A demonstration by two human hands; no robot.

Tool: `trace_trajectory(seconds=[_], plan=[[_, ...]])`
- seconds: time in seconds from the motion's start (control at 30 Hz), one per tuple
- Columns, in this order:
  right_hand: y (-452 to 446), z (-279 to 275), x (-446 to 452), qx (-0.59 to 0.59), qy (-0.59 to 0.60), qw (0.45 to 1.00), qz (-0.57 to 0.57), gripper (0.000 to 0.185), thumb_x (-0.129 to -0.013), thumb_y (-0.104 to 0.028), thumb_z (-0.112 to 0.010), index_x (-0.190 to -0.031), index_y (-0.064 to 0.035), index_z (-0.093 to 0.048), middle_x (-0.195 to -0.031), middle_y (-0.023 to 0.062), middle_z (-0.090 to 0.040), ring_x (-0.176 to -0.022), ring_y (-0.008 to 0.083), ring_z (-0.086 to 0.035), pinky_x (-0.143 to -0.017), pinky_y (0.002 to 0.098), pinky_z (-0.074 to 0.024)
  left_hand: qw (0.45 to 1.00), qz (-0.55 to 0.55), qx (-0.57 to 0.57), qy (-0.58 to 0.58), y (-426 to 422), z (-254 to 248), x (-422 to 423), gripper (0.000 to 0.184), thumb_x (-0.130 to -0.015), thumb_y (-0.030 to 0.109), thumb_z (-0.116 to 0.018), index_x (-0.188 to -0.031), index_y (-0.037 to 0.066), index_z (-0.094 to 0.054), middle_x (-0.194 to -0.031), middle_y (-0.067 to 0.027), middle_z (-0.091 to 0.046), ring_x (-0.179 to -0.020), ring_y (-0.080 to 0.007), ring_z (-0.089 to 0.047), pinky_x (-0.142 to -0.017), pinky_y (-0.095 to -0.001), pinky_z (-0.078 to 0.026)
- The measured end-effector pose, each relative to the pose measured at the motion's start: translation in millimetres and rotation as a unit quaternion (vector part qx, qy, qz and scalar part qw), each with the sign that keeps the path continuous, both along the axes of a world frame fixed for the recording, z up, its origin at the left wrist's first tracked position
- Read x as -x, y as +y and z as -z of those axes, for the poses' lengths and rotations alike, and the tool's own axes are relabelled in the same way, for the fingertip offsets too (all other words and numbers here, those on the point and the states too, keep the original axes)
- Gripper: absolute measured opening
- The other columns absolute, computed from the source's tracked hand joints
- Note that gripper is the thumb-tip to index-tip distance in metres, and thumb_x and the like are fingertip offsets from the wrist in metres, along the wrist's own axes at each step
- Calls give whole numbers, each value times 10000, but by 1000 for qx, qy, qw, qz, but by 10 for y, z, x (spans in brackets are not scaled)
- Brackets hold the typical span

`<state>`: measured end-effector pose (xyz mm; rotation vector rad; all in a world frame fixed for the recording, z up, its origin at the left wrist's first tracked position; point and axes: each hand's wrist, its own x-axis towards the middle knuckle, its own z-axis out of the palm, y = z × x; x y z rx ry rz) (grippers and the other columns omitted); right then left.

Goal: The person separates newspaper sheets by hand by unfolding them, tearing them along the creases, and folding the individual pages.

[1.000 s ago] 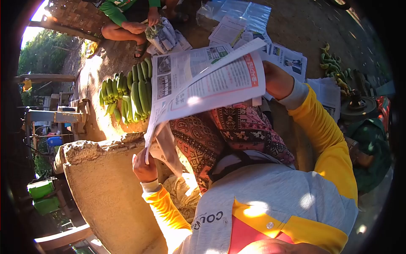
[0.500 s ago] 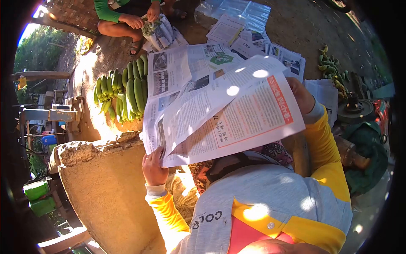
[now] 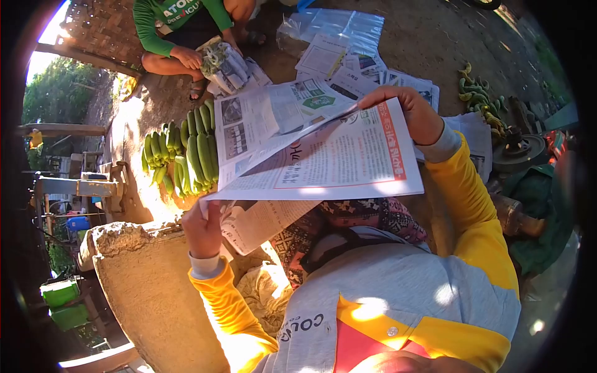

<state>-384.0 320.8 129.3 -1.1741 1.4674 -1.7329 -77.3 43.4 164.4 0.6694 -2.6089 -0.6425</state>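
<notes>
Opened newspaper sheets point(image 3: 336, 158) stretch between my two hands above my lap, with a lower flap hanging beneath. My left hand point(image 3: 203, 231) is closed on their lower left edge. At the upper right edge, my right hand point(image 3: 407, 110) pinches the paper, the thumb and fingers curled over it. The top sheet is partly folded over, showing a red-bordered printed box. Green banana bunches point(image 3: 198, 149) lie on the ground just left of the paper.
Across from me a person in a green sleeve point(image 3: 149, 31) handles a newspaper-wrapped bundle point(image 3: 225, 69). Loose newspapers and clear plastic point(image 3: 354, 28) lie beyond my sheets. Banana pieces point(image 3: 476, 93) are at the right. A rough block point(image 3: 149, 280) stands at my left.
My right hand has moved up and left, folding the newspaper's upper edge over. My left hand has shifted left and slightly down, and a lower flap now shows. The other person's hands shifted on the bundle.
</notes>
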Motion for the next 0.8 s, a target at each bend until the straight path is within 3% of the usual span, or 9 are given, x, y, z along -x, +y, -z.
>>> trace_trajectory(seconds=[0.03,0.17,0.2,0.4,0.5,0.6,0.7,0.73,0.8], plan=[[-33,-55,19,18,32,999,-6,261,-835,-1,-580,-1093,-28,-596,-992,29,-636,-858,85,-587,-818,220,-463,1000,-6,0,-25,-89,-84,22,232,-902,196,-537,-894,-17,-630,-638,-128,-603,-544,-191,-561,-551,-293,-437],[-78,-168,66,13,-72,997,31,238,-836,-44,-599,-1073,-19,-597,-962,-13,-616,-833,56,-567,-765,206,-461,1000,-11,-20,14,-197,-303,177,234,-898,190,-538,-875,-22,-634,-641,-93,-618,-532,-134,-523,-523,-287,-415],[-108,-157,87,40,-18,999,32,250,-834,-80,-618,-1073,-11,-592,-962,-13,-620,-826,54,-560,-754,197,-453,998,-3,-22,54,-195,-304,207,237,-893,197,-544,-873,-19,-640,-617,-75,-611,-519,-117,-511,-508,-282,-406],[0,-409,-51,26,-4,1000,10,234,-829,-108,-636,-1030,8,-610,-926,23,-637,-820,74,-564,-749,210,-451,999,-13,-47,10,-263,-364,180,219,-873,192,-572,-880,-15,-641,-594,-85,-612,-487,-120,-527,-481,-292,-397],[168,-589,-127,-63,-4,998,-2,319,-828,-226,-659,-1024,21,-615,-933,64,-647,-848,113,-587,-759,258,-465,999,32,7,13,-145,-394,155,190,-861,171,-585,-871,-11,-641,-624,-98,-624,-491,-154,-563,-491,-289,-414],[367,-524,85,5,101,952,-289,422,-830,-346,-640,-1029,26,-617,-976,120,-650,-918,178,-604,-811,318,-466,995,81,-18,-48,81,-518,3,137,-839,117,-583,-875,-4,-640,-702,-124,-637,-572,-197,-620,-539,-286,-452],[493,-368,33,47,48,935,-349,467,-831,-406,-613,-1020,20,-625,-1008,156,-643,-981,225,-593,-874,356,-439,989,125,-24,-68,241,-488,-198,108,-805,60,-586,-879,2,-641,-757,-135,-648,-654,-235,-641,-577,-296,-474],[612,-334,-2,-5,-39,947,-320,407,-842,-356,-601,-1011,14,-634,-1016,157,-642,-997,250,-586,-913,350,-408,990,115,-34,-70,280,-438,-283,106,-802,55,-587,-877,2,-641,-765,-136,-650,-664,-244,-642,-582,-297,-478],[783,-224,-86,-24,-38,983,-177,380,-837,-337,-602,-997,6,-638,-1014,149,-637,-1010,257,-576,-924,354,-397,992,117,-40,-38,347,-306,-402,117,-790,53,-596,-883,0,-642,-782,-144,-651,-687,-273,-644,-599,-298,-484]])
